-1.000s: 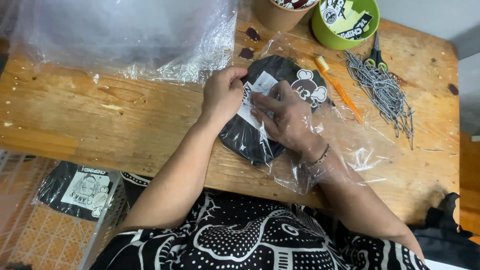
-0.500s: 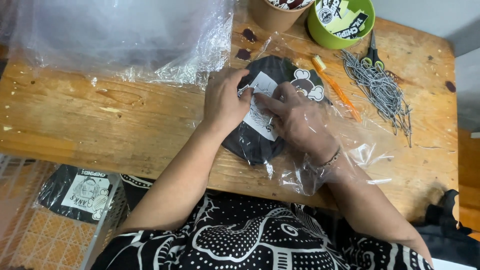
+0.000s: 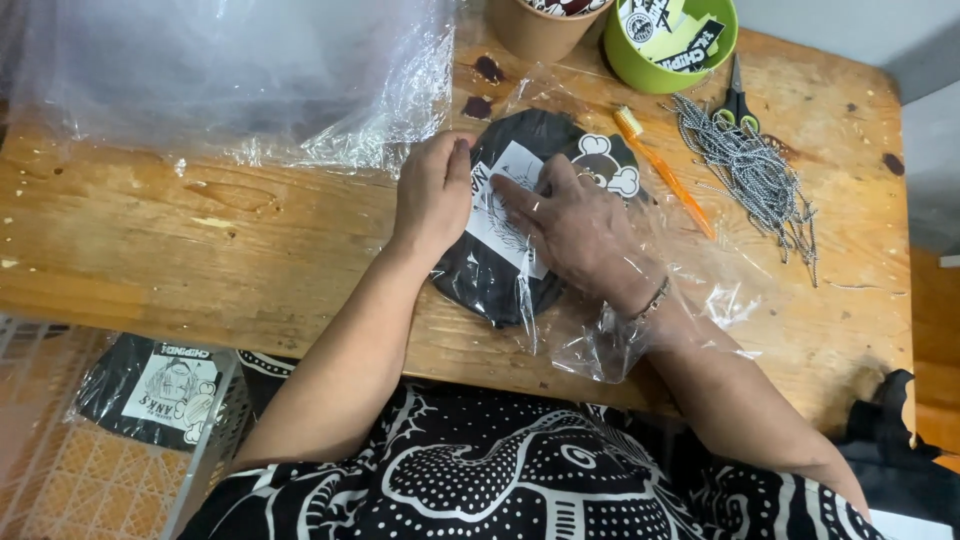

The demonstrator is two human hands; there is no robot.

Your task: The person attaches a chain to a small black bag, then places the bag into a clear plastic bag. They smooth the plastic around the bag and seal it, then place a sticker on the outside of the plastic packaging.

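Observation:
A black round fabric piece [image 3: 500, 275] with a white bear-shaped patch [image 3: 600, 165] lies on the wooden table [image 3: 200, 260], partly inside a clear plastic bag [image 3: 600, 340]. A white printed card [image 3: 505, 205] rests on the black piece. My left hand [image 3: 432, 190] holds the piece's left edge with fingers curled. My right hand [image 3: 575, 225] is inside the clear bag, its fingers flat on the white card.
A big heap of clear plastic bags [image 3: 220, 80] fills the table's far left. At the back stand a brown cup [image 3: 535, 25] and a green bowl [image 3: 680, 40]. Scissors [image 3: 738, 100], ball chains [image 3: 750, 170] and an orange cutter [image 3: 665, 175] lie right. A basket holds a bagged black piece [image 3: 160, 390].
My right hand has slid further into the bag and now presses flat on the card. My left hand shifted slightly along the piece's left edge.

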